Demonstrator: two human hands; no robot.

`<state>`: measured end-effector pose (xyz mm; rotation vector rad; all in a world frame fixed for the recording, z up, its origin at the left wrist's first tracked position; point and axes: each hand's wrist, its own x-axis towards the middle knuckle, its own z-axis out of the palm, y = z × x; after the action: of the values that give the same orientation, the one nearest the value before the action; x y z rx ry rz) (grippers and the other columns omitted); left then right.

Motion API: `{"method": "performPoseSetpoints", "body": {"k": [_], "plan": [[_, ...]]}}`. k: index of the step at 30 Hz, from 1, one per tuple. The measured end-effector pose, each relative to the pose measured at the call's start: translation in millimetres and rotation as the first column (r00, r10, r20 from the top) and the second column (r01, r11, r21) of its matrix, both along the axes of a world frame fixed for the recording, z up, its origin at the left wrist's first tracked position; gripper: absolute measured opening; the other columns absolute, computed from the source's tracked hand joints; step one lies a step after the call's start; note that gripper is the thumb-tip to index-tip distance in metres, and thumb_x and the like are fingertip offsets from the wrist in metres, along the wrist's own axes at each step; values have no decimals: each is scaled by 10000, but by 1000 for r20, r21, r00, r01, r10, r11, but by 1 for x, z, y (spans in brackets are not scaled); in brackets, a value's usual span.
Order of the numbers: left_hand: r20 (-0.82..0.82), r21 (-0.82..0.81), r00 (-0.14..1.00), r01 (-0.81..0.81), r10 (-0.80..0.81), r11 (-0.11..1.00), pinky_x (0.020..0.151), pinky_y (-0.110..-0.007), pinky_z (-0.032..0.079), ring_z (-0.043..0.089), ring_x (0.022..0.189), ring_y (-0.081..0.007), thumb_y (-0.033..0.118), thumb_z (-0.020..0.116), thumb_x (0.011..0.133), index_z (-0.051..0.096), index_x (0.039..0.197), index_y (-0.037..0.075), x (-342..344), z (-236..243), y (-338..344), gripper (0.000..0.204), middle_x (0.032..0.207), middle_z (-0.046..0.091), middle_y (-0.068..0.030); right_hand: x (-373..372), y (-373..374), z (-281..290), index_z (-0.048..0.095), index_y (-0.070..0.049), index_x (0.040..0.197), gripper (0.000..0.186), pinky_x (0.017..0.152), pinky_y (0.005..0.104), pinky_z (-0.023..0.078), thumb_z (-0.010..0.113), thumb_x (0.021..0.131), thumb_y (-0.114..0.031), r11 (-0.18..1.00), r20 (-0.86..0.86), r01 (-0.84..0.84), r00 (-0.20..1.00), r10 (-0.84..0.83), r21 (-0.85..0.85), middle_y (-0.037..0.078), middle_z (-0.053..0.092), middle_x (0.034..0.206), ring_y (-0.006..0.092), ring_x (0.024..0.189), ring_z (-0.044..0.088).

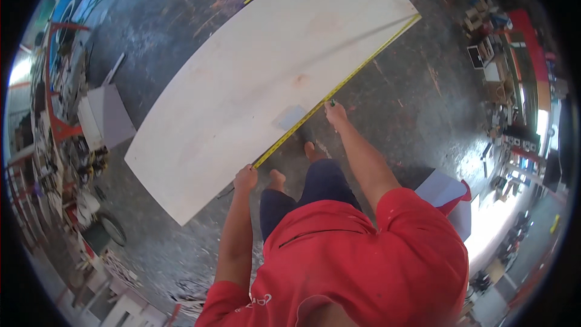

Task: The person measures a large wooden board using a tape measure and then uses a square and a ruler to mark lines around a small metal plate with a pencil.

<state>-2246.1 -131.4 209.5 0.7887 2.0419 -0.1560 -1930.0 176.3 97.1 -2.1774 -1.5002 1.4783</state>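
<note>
Yellow measuring tape [308, 116] is laid along the white board [290, 42] edge, mid-frame to upper right. Its lower end is pinched by the left hand [245, 178]; a small green item [333, 103] is gripped by the right hand [335, 116]. If the pinch is loosened, the tape could be shifted.

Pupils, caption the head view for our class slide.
A yellow tape measure lies along the edge of a pale board, left hand at its near end, right hand farther along.

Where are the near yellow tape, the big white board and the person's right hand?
Near yellow tape [351, 77]: head view, its middle stretch.
White board [254, 82]: head view, middle of its face.
Right hand [335, 114]: head view, middle of the hand.
</note>
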Motion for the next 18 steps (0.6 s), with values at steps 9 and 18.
{"method": "performPoseSetpoints", "body": {"k": [9,18], "plan": [[-45,-51,999,-22,20,998,991,-583,542,691,1162,-467,389,463,1055,700,1276,165,-76,-51,-173,394,1240,742,-214,54,-172,77,603,29,1455,692,1120,503,486,551,1038,-520,825,351,-544,751,559,-150,286,642,1426,440,1342,608],[-45,-160,991,-129,123,979,1035,-587,524,682,1244,-395,440,482,1064,703,1328,243,-178,-117,-342,397,1313,733,-157,19,-353,146,694,-83,1283,469,1010,544,519,621,1022,-466,778,325,-565,707,628,-275,270,721,1230,476,1199,663]]}}
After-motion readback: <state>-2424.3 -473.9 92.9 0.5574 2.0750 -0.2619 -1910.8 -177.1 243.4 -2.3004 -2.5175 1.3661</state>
